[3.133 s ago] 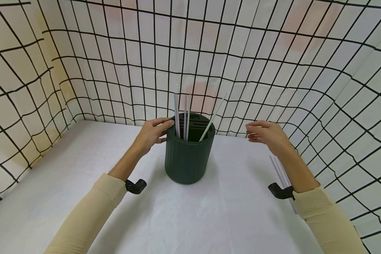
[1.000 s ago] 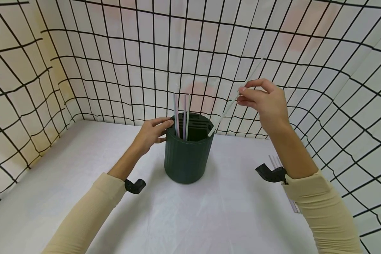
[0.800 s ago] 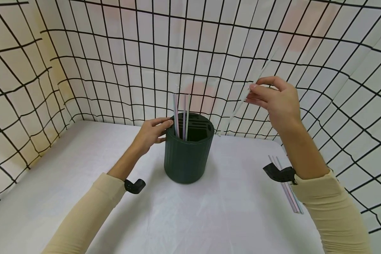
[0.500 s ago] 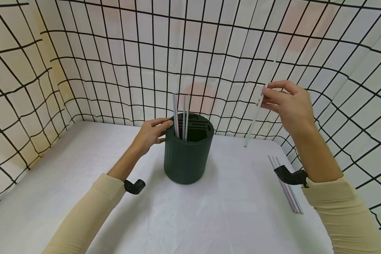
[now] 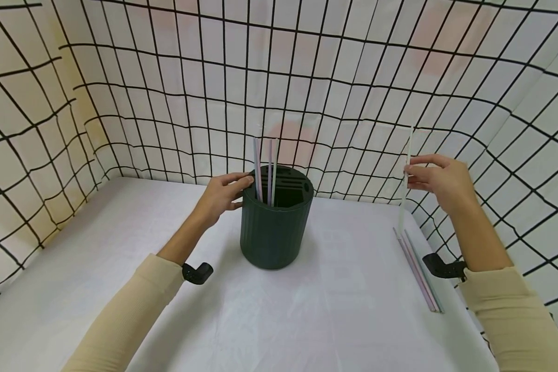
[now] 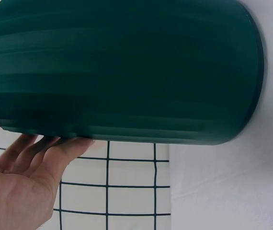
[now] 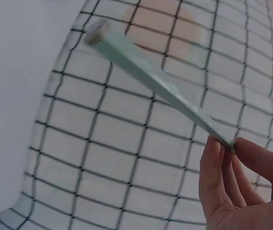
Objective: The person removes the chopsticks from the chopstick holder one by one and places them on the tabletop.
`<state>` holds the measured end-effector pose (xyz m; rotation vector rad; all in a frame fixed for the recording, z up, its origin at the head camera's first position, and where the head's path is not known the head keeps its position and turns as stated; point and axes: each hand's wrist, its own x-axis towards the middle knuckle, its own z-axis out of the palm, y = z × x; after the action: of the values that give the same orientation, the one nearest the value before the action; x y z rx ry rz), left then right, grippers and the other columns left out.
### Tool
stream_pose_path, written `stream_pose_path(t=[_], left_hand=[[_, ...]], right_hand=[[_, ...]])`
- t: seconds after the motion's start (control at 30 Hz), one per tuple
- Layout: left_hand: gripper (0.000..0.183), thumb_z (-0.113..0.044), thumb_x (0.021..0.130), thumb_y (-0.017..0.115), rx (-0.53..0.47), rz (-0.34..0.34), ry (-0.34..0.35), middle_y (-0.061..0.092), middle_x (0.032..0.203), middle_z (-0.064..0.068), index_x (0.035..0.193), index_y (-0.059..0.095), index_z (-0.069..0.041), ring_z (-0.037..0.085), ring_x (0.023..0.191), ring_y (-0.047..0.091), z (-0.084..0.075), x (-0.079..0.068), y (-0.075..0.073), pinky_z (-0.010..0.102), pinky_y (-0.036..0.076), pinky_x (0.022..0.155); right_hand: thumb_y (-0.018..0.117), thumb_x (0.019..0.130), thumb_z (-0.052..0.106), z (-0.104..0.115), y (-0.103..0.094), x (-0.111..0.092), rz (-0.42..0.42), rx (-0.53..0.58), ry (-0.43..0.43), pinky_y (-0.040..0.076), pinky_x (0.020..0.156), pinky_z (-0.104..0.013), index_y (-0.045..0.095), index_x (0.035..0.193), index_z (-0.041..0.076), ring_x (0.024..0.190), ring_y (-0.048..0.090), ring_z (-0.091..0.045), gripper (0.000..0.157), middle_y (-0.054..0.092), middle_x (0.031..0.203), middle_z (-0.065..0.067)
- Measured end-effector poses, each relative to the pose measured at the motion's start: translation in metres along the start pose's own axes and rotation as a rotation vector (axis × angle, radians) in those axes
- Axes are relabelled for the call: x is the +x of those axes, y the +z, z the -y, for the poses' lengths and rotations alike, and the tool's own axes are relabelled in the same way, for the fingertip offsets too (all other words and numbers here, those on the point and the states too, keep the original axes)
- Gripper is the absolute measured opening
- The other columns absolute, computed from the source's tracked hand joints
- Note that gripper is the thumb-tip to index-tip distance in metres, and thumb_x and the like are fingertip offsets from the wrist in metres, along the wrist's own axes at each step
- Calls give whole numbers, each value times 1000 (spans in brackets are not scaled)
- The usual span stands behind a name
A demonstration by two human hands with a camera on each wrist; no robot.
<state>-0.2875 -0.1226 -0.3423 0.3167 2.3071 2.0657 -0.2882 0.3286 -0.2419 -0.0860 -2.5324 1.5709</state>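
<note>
Your right hand (image 5: 439, 181) pinches pale green straw (image 7: 158, 86) at right of frame, above loose straws (image 5: 416, 269) on table (image 5: 307, 320): loosen, may drop it; dip, may scatter them. Left hand (image 5: 220, 199), fingers fairly straight, rests against dark green holder (image 5: 273, 237), centre: push, may tip.

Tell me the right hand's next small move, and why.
Probably lower the right hand and lay its pale green rod beside the loose rods: the fingers pinch it nearly upright, its lower end appearing near their far ends in the head view.
</note>
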Motion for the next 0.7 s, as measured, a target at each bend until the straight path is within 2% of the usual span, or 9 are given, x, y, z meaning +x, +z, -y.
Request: stream_pose_path(t=[0.23,0.37,0.4,0.57,0.7], left_hand=[[51,-38,101,63,-5,0,-3,63,138,15,142,59,-7,31,128,62,0,0,1,47,57,97],[51,-38,101,63,1,-8,-3,63,138,14,142,59,-8,31,128,62,1,0,0,47,57,97],[51,-38,101,63,2,-12,-4,63,138,14,142,59,-8,30,128,62,1,0,0,47,57,97],[51,-38,101,63,-6,-10,-5,63,138,14,142,58,-8,30,129,62,2,0,1,46,57,97],[50,-38,101,63,-7,-12,-4,64,137,14,141,59,-8,30,128,62,1,0,1,46,57,97]], right_hand=[[73,96,25,-65,-13,10,89,10,119,62,75,-23,69,107,20,77,74,-5,13,74,85,18],[73,96,20,-98,-17,11,147,52,177,62,78,-24,71,97,26,80,74,-5,6,75,86,16],[73,96,20,-107,-18,10,162,56,186,62,78,-24,72,100,23,81,74,-5,5,75,87,16],[70,98,17,-141,-18,3,210,35,254,62,82,-26,59,130,-1,83,74,-4,38,74,87,17],[71,97,16,-158,-17,-2,225,46,310,62,82,-28,52,137,-9,84,74,-7,51,73,88,15]])
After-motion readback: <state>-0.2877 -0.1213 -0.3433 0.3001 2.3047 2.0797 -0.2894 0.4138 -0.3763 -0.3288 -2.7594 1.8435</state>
